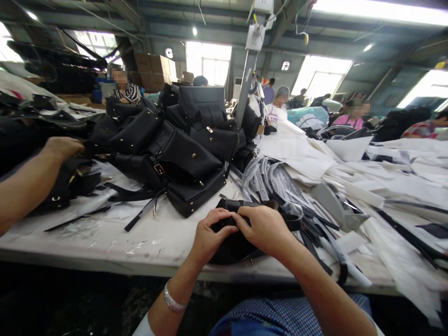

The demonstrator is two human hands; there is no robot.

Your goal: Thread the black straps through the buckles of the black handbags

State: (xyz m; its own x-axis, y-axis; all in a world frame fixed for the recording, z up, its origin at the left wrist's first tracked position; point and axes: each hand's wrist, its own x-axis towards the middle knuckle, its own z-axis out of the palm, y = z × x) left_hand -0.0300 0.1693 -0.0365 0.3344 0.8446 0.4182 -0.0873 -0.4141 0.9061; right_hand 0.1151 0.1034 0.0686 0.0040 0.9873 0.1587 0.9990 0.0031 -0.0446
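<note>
A black leather bag (233, 249) lies at the table's front edge, under both hands. My left hand (213, 231) pinches its upper edge between thumb and fingers. Right beside it, my right hand (261, 226) is closed on the same edge, the fingertips of both hands nearly touching. The small part between the fingertips is hidden. A black strap (292, 221) loops out to the right of my right hand. Behind the hands, black bags with gold hardware (192, 154) are heaped up.
Another person's hand (65, 147) reaches in from the left over black pieces. White sheets (290, 144) and clear-wrapped handles (266, 177) cover the right side. Loose black strips (140, 214) lie on the white table (140, 254). A grey post (246, 88) rises behind; several people sit farther back.
</note>
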